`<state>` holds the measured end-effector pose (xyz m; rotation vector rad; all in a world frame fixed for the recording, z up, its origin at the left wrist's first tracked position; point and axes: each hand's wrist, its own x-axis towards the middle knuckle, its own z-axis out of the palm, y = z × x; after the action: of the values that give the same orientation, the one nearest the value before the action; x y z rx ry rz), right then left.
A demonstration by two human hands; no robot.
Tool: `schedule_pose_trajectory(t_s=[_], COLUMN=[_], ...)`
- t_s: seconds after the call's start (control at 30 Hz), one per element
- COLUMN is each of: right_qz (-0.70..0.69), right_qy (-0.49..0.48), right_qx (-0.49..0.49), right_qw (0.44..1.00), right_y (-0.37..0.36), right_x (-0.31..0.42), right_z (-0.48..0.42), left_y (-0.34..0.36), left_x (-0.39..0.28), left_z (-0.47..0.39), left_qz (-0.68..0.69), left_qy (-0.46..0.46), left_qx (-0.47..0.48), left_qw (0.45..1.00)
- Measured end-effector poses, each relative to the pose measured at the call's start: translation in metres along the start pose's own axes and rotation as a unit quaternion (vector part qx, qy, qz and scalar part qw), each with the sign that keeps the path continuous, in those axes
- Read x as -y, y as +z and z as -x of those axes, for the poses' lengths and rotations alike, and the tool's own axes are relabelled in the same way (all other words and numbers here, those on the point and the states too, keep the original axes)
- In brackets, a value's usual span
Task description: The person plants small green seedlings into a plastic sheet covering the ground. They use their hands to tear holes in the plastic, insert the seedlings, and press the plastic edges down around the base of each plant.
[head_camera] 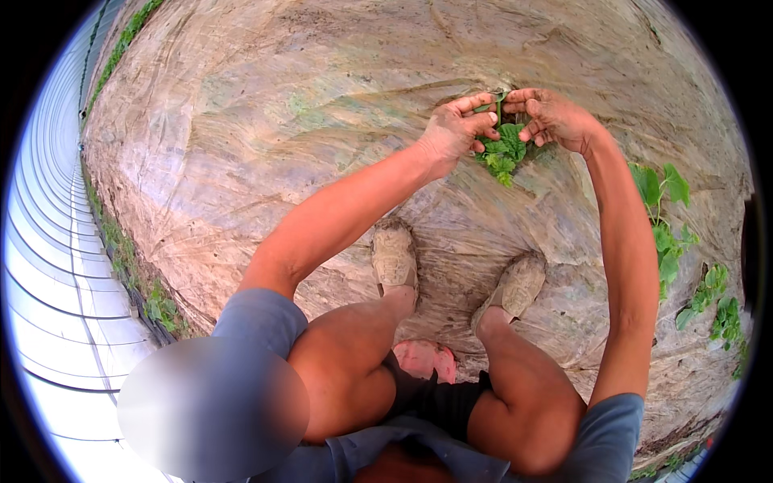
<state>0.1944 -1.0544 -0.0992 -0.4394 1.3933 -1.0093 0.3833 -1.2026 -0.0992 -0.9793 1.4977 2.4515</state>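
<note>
A young leafy plant (504, 151) with lobed, toothed green leaves stands at a hole in a dirty plastic ground film (241, 139). From the left, my left hand (464, 125) reaches its upright green stem (499, 110), with thumb and fingers close about the stem and a narrow leaf. My right hand (549, 118) is on the other side, its fingers curled apart and the fingertips near the top of the stem. Whether either hand grips the stem is not clear. Soil shows just behind the fingertips.
Muddy shoes (395, 253) stand on the film, with a pinkish-red object (426, 359) behind them. More leafy plants (667, 247) grow at the right. A ribbed greenhouse wall (60, 271) and a strip of weeds (160, 308) run along the left.
</note>
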Motion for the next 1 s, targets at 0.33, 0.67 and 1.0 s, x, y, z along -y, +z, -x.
schedule_pose_trajectory(t_s=[0.33, 0.67, 1.0], right_qz=[-0.035, -0.230, -0.321], right_qy=[0.034, 0.007, -0.033], right_qx=[-0.082, -0.110, -0.056], right_qw=[0.995, 0.967, 0.945], right_y=[0.022, 0.027, 0.033], right_x=[0.005, -0.018, -0.033], right_z=[0.008, -0.001, 0.001], left_y=[0.021, 0.032, 0.014], left_x=[0.012, 0.043, 0.047], left_z=[0.009, 0.019, 0.028], left_qz=[-0.046, -0.209, -0.357], left_qy=[0.043, 0.222, 0.360], left_qx=[-0.017, -0.007, 0.040], left_qw=[0.998, 0.952, 0.861])
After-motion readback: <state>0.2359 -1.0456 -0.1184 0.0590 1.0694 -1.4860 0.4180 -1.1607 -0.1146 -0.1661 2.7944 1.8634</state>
